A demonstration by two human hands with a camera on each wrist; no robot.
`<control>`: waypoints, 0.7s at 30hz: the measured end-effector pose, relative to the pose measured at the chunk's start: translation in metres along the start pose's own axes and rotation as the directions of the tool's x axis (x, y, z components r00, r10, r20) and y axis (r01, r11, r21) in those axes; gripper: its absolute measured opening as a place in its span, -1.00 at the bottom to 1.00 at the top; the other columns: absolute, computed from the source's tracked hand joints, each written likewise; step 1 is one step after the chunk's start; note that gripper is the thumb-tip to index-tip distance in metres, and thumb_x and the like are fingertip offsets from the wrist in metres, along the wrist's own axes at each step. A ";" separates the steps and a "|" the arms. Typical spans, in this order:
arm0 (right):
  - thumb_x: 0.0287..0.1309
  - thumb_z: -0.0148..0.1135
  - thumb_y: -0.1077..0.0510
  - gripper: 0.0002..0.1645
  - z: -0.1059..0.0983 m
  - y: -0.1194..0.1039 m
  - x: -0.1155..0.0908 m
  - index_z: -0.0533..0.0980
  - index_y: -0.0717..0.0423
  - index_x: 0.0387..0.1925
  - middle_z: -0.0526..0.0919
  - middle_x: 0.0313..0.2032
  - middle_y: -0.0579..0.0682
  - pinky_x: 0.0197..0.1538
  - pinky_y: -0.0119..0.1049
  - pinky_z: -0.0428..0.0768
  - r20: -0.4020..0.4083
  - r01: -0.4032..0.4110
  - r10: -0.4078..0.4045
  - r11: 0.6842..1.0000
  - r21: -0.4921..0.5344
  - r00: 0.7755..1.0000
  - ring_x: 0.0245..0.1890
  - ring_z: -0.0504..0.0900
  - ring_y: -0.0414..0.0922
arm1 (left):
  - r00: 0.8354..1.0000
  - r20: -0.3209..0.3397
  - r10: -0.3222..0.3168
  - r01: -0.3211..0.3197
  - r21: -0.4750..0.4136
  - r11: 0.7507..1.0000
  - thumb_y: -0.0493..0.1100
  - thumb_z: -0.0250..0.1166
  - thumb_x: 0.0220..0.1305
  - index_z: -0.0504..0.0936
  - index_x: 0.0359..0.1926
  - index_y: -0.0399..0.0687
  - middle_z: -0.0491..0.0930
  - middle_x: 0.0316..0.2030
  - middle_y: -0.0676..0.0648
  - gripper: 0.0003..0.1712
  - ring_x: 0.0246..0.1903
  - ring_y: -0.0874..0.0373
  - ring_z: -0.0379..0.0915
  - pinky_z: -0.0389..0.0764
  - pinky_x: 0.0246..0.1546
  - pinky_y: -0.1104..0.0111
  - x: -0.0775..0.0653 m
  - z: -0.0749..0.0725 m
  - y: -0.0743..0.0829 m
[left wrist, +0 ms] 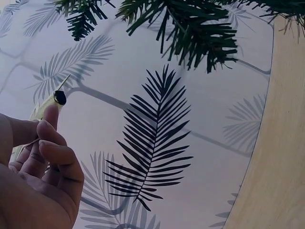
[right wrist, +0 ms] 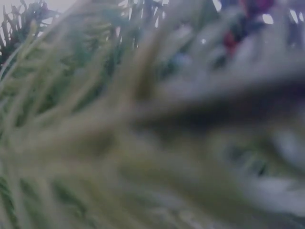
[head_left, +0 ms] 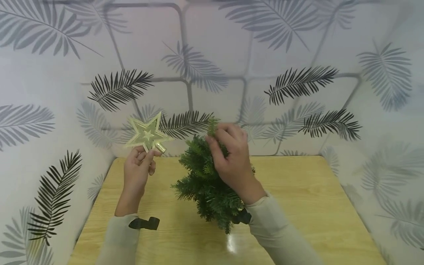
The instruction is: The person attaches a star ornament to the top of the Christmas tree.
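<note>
Bushy green artificial tree (head_left: 205,180): seen about mid-bench, the yellow wood-grain bench (head_left: 308,206) showing on both sides; its base was hidden by the branches.
Paler green top sprig (head_left: 212,127): held at the right hand (head_left: 233,156), its tip poking up past the fingertips.
Right fingers (head_left: 228,132): closed to a narrow pinch, thumb against forefinger, with the sprig between; in the right wrist view the grip could not be checked, only blurred needles being shown.
Sprig handling: the step in hand was judged to be the setting straight of this sprig; a light pinch low on its stem was thought best, as the tree could be tilted by a hard tug.
Shiny gold five-pointed star (head_left: 147,135): raised to the left of the tree, well apart from the sprig.
Left fingers (left wrist: 59,155): curled, the star's lower part being pinched under the thumb of the left hand (head_left: 136,169).
Short gold tube (head_left: 160,148): found on the star just beside the fingertips, its mouth uncovered; a grip clear of it was judged sound.
</note>
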State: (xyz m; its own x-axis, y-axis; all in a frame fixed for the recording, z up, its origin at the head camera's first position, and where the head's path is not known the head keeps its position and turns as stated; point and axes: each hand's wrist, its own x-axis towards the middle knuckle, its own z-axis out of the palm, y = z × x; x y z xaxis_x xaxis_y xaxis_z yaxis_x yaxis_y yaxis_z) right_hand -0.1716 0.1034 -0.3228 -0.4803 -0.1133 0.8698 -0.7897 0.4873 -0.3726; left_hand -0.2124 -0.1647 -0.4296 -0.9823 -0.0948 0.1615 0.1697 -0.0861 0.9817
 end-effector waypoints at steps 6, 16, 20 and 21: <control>0.39 0.22 0.21 -0.74 0.003 0.000 0.001 0.48 0.13 -0.48 0.58 -0.27 0.10 0.00 0.10 0.32 -0.002 -0.013 0.013 1.000 -0.004 1.000 -0.18 0.53 0.09 | 0.998 0.000 0.068 -0.068 -0.042 0.997 -0.10 0.23 0.54 0.46 0.02 -0.15 0.75 -0.27 0.06 -0.77 -0.58 0.22 0.36 0.36 -0.57 0.47 0.007 0.006 0.013; 0.39 0.22 0.20 -0.72 0.002 0.000 0.001 0.47 0.13 -0.49 0.60 -0.27 0.10 0.02 0.14 0.35 0.002 -0.010 0.010 1.000 -0.015 1.000 -0.17 0.55 0.09 | 0.989 0.014 0.148 -0.147 -0.083 0.986 -0.13 0.24 0.53 0.46 0.06 -0.25 0.73 -0.28 0.03 -0.71 -0.60 0.20 0.32 0.35 -0.60 0.46 0.006 0.017 0.039; 0.39 0.22 0.20 -0.73 0.002 0.001 0.001 0.47 0.12 -0.48 0.60 -0.27 0.10 0.03 0.15 0.35 0.002 -0.009 0.009 1.000 -0.012 1.000 -0.17 0.56 0.09 | 0.982 0.011 0.188 -0.186 -0.104 0.977 -0.15 0.25 0.53 0.48 0.08 -0.25 0.73 -0.28 0.01 -0.71 -0.61 0.19 0.31 0.36 -0.61 0.47 0.005 0.022 0.048; 0.39 0.22 0.20 -0.73 0.002 0.001 0.001 0.47 0.12 -0.48 0.60 -0.27 0.10 0.02 0.15 0.35 0.002 -0.009 0.009 1.000 -0.014 1.000 -0.18 0.56 0.09 | 0.980 0.011 0.198 -0.195 -0.111 0.975 -0.15 0.25 0.52 0.48 0.08 -0.24 0.73 -0.28 0.00 -0.72 -0.61 0.19 0.31 0.37 -0.61 0.47 0.005 0.023 0.050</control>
State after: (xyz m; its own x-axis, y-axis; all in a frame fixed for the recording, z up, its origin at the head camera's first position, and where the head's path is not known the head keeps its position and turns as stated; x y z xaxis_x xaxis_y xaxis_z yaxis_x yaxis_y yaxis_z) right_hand -0.1733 0.1023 -0.3230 -0.4878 -0.1106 0.8659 -0.7801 0.5004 -0.3756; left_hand -0.2102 -0.1466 -0.3773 -0.9302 -0.0993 0.3533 0.3658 -0.1751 0.9141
